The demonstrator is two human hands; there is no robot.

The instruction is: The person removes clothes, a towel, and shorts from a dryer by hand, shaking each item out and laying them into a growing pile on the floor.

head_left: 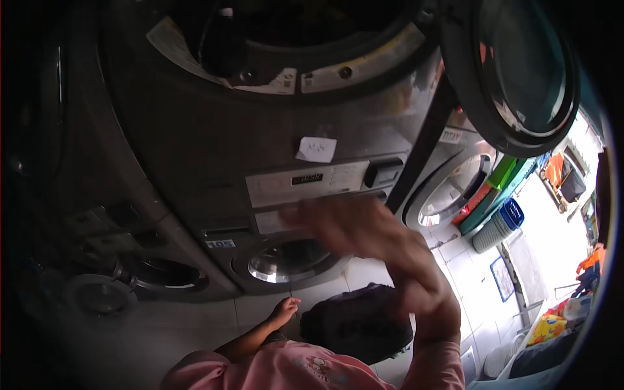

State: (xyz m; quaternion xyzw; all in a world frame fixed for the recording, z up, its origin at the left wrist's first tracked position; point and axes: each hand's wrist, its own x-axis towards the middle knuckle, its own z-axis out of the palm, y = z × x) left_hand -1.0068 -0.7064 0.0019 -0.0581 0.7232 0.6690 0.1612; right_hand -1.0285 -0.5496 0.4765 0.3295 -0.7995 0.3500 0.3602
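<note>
My right hand (367,231) is raised in front of a stacked dark grey laundry machine, blurred by motion. Its fingers stretch leftward just below the control panel (273,190) in this view, and nothing shows in them. Lower down, my left hand (284,312) hangs near the lower round glass door (286,261), small in view, its fingers loosely apart. Beside it on the floor is a dark, bag-like bundle (354,318), partly hidden by my right forearm. At the top, the upper drum's round door (520,71) is swung wide to the right.
A handwritten paper note (316,149) is stuck above the panel. More machines stand left (162,270) and right (448,192). A grey and blue basket (497,231) stands on the white tiles. Colourful clothes (549,328) fill a container at the lower right.
</note>
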